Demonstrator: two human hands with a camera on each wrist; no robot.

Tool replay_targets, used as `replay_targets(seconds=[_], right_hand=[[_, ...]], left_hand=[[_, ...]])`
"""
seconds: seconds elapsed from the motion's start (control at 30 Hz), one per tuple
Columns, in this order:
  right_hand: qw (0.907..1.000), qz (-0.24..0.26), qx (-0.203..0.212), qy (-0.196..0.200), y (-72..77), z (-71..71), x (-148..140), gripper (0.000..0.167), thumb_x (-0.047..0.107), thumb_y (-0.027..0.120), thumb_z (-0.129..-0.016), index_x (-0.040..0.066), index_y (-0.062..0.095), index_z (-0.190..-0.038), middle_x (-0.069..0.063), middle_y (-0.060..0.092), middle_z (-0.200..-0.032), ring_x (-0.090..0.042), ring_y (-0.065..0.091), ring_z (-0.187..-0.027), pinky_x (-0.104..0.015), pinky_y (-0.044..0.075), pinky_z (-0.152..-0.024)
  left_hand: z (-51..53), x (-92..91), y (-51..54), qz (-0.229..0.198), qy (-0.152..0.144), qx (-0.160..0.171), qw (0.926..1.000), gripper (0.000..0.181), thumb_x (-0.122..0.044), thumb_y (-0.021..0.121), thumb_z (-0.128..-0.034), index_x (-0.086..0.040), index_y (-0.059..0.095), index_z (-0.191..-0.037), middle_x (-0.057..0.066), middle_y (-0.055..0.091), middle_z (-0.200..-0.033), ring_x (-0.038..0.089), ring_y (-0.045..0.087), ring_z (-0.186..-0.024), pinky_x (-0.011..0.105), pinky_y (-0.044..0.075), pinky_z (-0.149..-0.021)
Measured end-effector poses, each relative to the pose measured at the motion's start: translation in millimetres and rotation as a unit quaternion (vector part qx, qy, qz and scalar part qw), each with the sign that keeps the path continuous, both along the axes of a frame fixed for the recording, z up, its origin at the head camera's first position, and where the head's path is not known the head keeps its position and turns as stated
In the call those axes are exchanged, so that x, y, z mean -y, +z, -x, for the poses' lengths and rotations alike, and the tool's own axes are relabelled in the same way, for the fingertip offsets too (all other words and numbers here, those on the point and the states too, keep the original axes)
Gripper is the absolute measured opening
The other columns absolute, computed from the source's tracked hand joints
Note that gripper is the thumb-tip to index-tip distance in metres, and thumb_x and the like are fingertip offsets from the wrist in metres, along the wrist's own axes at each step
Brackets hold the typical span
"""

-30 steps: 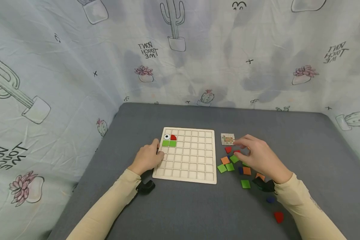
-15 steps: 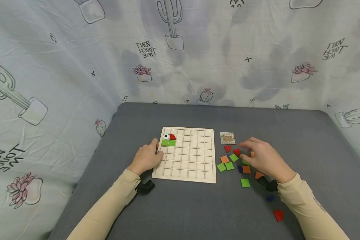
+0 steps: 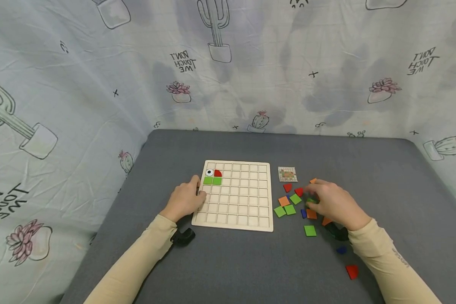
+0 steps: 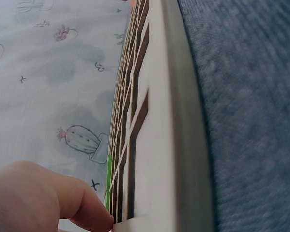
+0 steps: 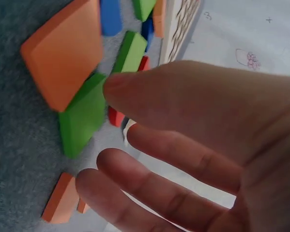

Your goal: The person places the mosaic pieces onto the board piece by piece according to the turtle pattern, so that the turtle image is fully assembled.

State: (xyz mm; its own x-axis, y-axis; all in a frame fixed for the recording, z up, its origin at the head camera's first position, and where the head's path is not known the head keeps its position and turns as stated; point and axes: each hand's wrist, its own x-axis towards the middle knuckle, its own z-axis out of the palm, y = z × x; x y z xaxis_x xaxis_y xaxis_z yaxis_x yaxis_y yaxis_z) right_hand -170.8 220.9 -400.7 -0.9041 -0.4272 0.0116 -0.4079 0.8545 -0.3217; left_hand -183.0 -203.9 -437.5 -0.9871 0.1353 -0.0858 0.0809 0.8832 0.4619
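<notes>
My left hand (image 3: 186,199) grips the left edge of a pale wooden grid board (image 3: 237,227); the left wrist view shows a fingertip against the rim of the board (image 4: 159,145). In the board's upper left cells lie a round eye piece (image 3: 210,172), a red rounded piece (image 3: 218,173) and two green squares (image 3: 213,180). My right hand (image 3: 336,204) is over loose coloured pieces on the right. Its fingers are bent and spread, with nothing between them; its thumb tip is close to a green piece (image 5: 84,116) beside an orange one (image 5: 67,53).
A small picture card (image 3: 287,174) lies right of the board. Loose pieces nearby include an orange square (image 3: 284,201), green squares (image 3: 310,230) and red ones (image 3: 287,187). Nearer the front lie a blue piece (image 3: 341,250) and a red one (image 3: 351,272). A patterned cloth (image 3: 251,76) hangs behind the table.
My right hand has moved right, away from the card, and over the loose pieces. An orange piece shows beyond its fingers. My left hand stays on the board's edge.
</notes>
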Motion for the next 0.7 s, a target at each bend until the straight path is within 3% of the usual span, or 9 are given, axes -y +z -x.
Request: replay_targets(seconds=[0.47, 0.7], right_hand=[[1.0, -0.003, -0.004, 0.0, -2.0, -1.1, 0.2, 0.026, 0.005, 0.081, -0.083, 0.004, 0.076, -0.109, -0.006, 0.068, -0.09, -0.01, 0.047, -0.059, -0.028, 0.039, -0.052], [0.9999, 0.0, -0.011, 0.007, -3.6, -0.4, 0.2, 0.023, 0.002, 0.08, -0.081, 0.005, 0.077, -0.104, -0.011, 0.072, -0.097, -0.011, 0.048, -0.06, -0.029, 0.04, -0.052]], left_hand=[[1.6, -0.4, 1.2, 0.003, 0.008, 0.007, 0.9999, 0.02, -0.023, 0.057, -0.0985, -0.008, 0.05, -0.109, 0.001, 0.044, -0.062, 0.016, 0.038, -0.048, 0.03, 0.027, -0.046], [2.2, 0.7, 1.4, 0.006, 0.01, 0.007, 0.9999, 0.019, -0.023, 0.057, -0.0983, -0.008, 0.05, -0.108, 0.002, 0.045, -0.063, 0.016, 0.039, -0.05, 0.03, 0.027, -0.047]])
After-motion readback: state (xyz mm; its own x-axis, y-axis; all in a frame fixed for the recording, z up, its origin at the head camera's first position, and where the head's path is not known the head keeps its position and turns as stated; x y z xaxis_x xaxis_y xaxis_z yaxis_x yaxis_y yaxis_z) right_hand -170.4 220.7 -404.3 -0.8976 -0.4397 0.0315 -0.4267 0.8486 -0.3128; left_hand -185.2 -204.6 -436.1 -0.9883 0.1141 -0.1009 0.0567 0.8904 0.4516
